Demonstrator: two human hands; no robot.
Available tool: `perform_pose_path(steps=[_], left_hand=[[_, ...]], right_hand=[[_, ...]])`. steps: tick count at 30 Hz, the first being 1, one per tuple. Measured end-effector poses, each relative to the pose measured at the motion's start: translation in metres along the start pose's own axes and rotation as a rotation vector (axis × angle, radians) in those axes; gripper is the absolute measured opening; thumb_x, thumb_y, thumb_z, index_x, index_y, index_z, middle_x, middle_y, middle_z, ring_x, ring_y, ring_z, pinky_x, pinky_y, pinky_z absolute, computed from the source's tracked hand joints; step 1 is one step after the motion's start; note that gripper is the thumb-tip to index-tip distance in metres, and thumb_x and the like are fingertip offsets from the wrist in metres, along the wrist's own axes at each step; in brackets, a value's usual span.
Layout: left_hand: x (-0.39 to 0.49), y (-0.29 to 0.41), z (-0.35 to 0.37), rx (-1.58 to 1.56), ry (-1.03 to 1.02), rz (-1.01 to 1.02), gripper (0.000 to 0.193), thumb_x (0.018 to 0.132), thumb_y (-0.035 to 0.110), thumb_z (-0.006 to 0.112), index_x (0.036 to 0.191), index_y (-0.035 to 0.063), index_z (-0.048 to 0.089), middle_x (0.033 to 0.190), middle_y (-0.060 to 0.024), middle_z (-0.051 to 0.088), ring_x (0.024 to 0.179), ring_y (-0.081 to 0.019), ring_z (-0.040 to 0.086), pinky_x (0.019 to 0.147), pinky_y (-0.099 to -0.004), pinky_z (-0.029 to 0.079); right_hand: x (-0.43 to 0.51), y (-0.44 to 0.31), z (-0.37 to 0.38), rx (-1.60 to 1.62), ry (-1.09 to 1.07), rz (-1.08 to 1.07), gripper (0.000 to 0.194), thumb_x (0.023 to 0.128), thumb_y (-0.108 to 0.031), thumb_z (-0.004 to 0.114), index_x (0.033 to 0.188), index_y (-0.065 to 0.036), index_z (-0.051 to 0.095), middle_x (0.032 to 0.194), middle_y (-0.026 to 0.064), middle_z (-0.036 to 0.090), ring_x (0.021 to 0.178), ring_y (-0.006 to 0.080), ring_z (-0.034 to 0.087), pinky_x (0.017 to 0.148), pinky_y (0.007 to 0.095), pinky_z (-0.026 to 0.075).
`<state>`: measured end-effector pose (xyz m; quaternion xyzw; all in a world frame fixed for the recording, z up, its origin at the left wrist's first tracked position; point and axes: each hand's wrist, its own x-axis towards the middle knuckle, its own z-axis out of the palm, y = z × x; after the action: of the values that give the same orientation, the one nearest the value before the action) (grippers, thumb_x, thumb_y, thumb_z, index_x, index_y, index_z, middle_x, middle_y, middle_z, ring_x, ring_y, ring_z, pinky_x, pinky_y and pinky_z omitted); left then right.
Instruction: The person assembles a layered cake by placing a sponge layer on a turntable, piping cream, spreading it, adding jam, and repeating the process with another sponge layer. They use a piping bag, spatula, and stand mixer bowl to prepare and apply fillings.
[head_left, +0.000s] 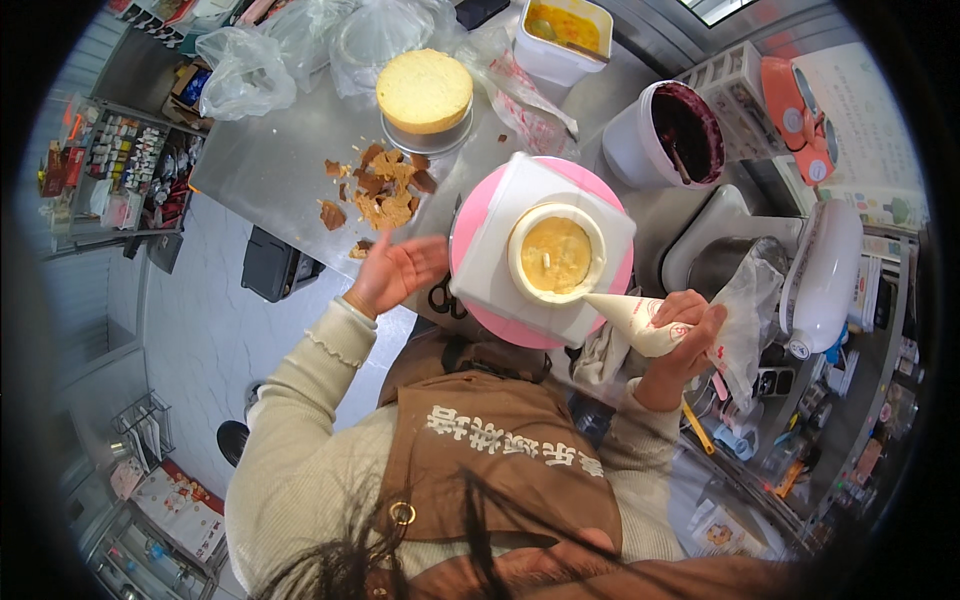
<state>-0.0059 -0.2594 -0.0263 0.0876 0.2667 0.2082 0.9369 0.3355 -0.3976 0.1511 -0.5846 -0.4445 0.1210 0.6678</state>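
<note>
My right hand (687, 334) grips a piping bag (634, 321) filled with white cream. The bag's tip meets the lower right edge of a small round cake (556, 255). A ring of cream surrounds the cake's yellow-tan top, where a small white dab lies. Under the cake is a white square board (491, 259), set on a pink turntable (469, 199). My left hand (401, 270) is held palm up with nothing in it. Its fingertips are at the turntable's left rim; whether they touch it I cannot tell.
Brown cake scraps (386, 187) lie left of the turntable. Behind them a round sponge cake (424, 90) rests on a metal tin (431, 141). Toward the back are a tub of yellow filling (559, 69) and a bucket of dark purple filling (626, 146). A white stand mixer (825, 277) stands right.
</note>
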Motion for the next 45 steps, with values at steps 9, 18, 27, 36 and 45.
perform_pose_path(steps=[9,18,27,36,45], left_hand=[[0.001,0.008,0.006,-0.067,0.057,0.227,0.093,0.102,0.073,0.023,0.149,-0.0047,0.043,0.151,-0.0195,0.05,0.139,-0.0299,0.049,0.118,-0.0413,0.036],[-0.001,-0.023,-0.004,-0.061,0.053,-0.075,0.093,0.102,0.072,0.022,0.151,-0.0054,0.04,0.152,-0.0206,0.048,0.142,-0.0312,0.044,0.121,-0.0435,0.032],[-0.004,-0.031,-0.01,0.001,-0.416,-0.168,0.092,0.101,0.074,0.025,0.146,-0.0027,0.048,0.15,-0.0211,0.05,0.139,-0.0313,0.048,0.116,-0.0452,0.038],[-0.009,-0.002,-0.005,-0.206,-0.017,-0.228,0.087,0.103,0.069,0.028,0.149,-0.0029,0.043,0.147,-0.0263,0.051,0.14,-0.0364,0.047,0.12,-0.0486,0.033],[-0.005,-0.003,-0.008,-0.16,0.1,0.127,0.087,0.103,0.069,0.03,0.153,-0.0017,0.038,0.154,-0.0249,0.043,0.145,-0.0333,0.041,0.121,-0.0445,0.032]], right_hand=[[0.001,0.005,-0.003,0.023,0.002,-0.047,0.038,0.108,-0.022,0.042,0.073,-0.008,0.048,0.054,0.0061,0.05,0.044,0.017,0.045,0.046,0.0306,0.038],[0.003,0.003,-0.003,-0.001,0.029,-0.015,0.042,0.108,-0.023,0.04,0.069,-0.009,0.045,0.053,0.0056,0.048,0.045,0.0169,0.043,0.048,0.031,0.037],[-0.001,0.003,0.018,0.133,-0.068,0.001,0.046,0.11,-0.027,0.038,0.068,-0.01,0.046,0.054,0.007,0.05,0.05,0.0183,0.047,0.051,0.0324,0.039],[-0.002,0.007,0.03,-0.041,-0.052,-0.016,0.05,0.11,-0.025,0.039,0.063,-0.009,0.042,0.052,0.0064,0.046,0.043,0.0165,0.042,0.045,0.0303,0.034],[0.005,0.028,0.016,-0.242,-0.04,-0.04,0.046,0.109,-0.022,0.041,0.066,-0.009,0.042,0.051,0.0059,0.046,0.043,0.0161,0.04,0.044,0.0308,0.033]])
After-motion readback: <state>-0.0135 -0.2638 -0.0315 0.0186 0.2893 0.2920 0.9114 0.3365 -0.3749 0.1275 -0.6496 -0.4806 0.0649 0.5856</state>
